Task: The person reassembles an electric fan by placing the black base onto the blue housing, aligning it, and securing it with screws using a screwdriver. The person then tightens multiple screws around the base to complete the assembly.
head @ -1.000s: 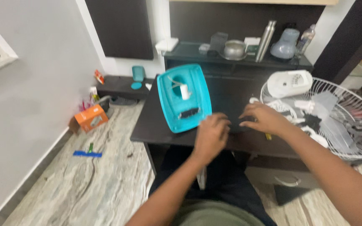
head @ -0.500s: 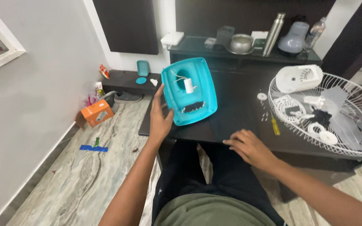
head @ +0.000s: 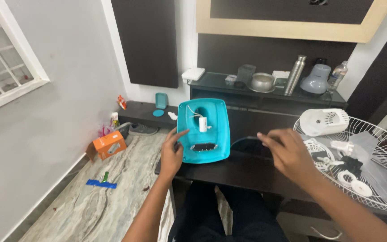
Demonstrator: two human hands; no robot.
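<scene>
Head view, only one: teal cover (head: 204, 131) lies on dark table (head: 247, 172), near its left end, hollow side up. Small white part (head: 203, 124) w/ thin wires sits inside the cover, upper half; dark slotted opening below it.

Left hand (head: 172, 152) at cover's left edge, fingers spread and open, fingertips touching the rim; not closed around it. Right hand (head: 287, 151) hovers over table to the right of cover, apart from it, fingers loosely extended, holding nothing.

Right side of table: white wire fan guard (head: 372, 152) lying flat, w/ loose white and grey parts piled in it. White motor housing (head: 324, 122) sits at guard's far-left rim.

Behind table, dark shelf (head: 265, 92) carries steel bowl (head: 262, 82), steel bottle (head: 295, 75), grey jug-like thing (head: 318, 79) and clear bottle (head: 338, 75).

Floor left: orange box (head: 109, 144) by the wall, blue strip (head: 101, 183) nearer. Low ledge behind has small teal item (head: 161, 100). Window (head: 5, 67) at far left.
</scene>
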